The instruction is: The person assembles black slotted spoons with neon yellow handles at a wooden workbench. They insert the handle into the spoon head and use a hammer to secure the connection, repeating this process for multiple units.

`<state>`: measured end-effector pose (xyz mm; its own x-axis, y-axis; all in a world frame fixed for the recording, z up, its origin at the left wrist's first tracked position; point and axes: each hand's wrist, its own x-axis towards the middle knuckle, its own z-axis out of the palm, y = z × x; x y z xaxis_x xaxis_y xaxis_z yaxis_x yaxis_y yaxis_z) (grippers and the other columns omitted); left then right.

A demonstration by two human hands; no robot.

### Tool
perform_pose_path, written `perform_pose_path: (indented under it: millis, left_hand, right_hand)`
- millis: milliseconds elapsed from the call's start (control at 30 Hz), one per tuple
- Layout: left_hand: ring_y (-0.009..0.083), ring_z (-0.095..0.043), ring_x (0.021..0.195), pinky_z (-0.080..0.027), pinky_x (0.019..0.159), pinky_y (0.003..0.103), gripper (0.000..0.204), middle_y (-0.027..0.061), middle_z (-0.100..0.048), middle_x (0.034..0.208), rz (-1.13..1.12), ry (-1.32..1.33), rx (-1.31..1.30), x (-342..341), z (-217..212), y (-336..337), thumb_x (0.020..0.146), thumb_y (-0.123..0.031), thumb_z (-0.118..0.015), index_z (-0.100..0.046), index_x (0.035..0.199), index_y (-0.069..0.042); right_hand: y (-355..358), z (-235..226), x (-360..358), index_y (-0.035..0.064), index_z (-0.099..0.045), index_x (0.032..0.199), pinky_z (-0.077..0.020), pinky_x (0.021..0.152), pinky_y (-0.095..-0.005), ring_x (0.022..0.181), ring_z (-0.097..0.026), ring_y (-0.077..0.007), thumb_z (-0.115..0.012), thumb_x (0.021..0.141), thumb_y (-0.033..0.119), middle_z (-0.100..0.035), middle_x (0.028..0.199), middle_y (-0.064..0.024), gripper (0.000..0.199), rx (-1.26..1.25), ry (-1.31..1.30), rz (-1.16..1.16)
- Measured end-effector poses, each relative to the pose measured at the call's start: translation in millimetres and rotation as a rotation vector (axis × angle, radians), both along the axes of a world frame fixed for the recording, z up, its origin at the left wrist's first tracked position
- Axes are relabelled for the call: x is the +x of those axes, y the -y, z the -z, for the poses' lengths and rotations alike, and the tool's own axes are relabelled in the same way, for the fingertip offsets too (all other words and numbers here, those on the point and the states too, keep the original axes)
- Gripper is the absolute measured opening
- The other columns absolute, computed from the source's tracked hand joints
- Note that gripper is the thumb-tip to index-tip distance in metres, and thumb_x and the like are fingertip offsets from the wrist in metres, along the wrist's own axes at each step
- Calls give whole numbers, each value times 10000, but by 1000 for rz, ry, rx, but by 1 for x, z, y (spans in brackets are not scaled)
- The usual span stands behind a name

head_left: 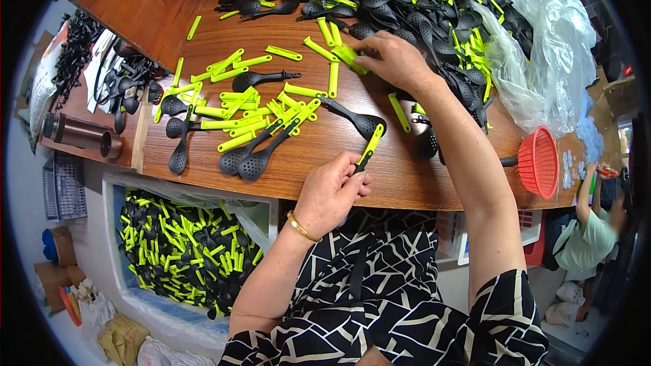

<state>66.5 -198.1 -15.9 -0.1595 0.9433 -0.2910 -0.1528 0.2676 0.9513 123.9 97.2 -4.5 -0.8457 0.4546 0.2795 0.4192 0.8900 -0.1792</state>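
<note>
My left hand (332,193) is closed around the black neck of a utensil whose lime-green handle (372,144) points up and away. Its head is hidden by the hand. Just behind that handle lies a black slotted spoon (366,123) without a green handle. My right hand (397,61) reaches far over the table, its fingertips closed on a lime-green handle piece (349,57), slightly blurred. More loose green handle pieces (333,79) lie beside those fingers. To the left, black slotted spoons with green handles (254,163) rest among scattered handle pieces (237,125).
A large heap of black spoon heads (407,0) covers the table's far side, clear plastic (542,54) to its right. A red basket (538,163) stands at the right edge. Below left, a white-rimmed bin (274,220) holds green-handled utensils. A brown flask (81,135) lies left.
</note>
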Motion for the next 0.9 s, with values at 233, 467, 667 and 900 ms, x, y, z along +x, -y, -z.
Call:
perform_pose_path:
  millis: [233, 467, 667, 900]
  left_hand:
    - [157, -759, 927, -618, 781, 265, 261, 133, -745, 1081, -1, 12, -16, -1, -3, 0, 1074, -70, -582, -575, 1310, 41]
    - [157, -756, 934, -611, 788, 258, 275, 128, -742, 1091, -21, 62, -47, -2, -4, 1, 1078, -75, -577, -564, 1329, 36]
    - [148, -747, 923, -597, 785, 255, 279, 115, -734, 1102, -57, 152, -21, -3, 10, 0, 1099, -129, -591, -553, 1343, 2]
    - [146, -750, 961, -590, 812, 246, 280, 112, -744, 1163, -118, 90, 29, 4, 8, 0, 1093, -126, -607, -575, 1346, -10]
  right_hand:
    - [-16, -7, -47, 188, -789, 1192, -539, 987, -430, 1182, -652, -286, -699, 963, 253, -709, 1180, -46, 254, 89, -116, -103]
    - [-24, -17, -73, 202, -749, 1093, -487, 995, -426, 1217, -602, -249, -771, 907, 320, -665, 1261, 15, 222, 239, 283, -142]
    - [-14, -9, -11, 110, -692, 1076, -430, 1012, -444, 1043, -675, -295, -717, 956, 189, -721, 1029, -90, 146, 7, -42, -245]
    - [76, -52, 95, 47, -767, 1077, -547, 891, -368, 991, -701, -236, -775, 935, 75, -743, 1034, -79, 145, -582, -125, -462]
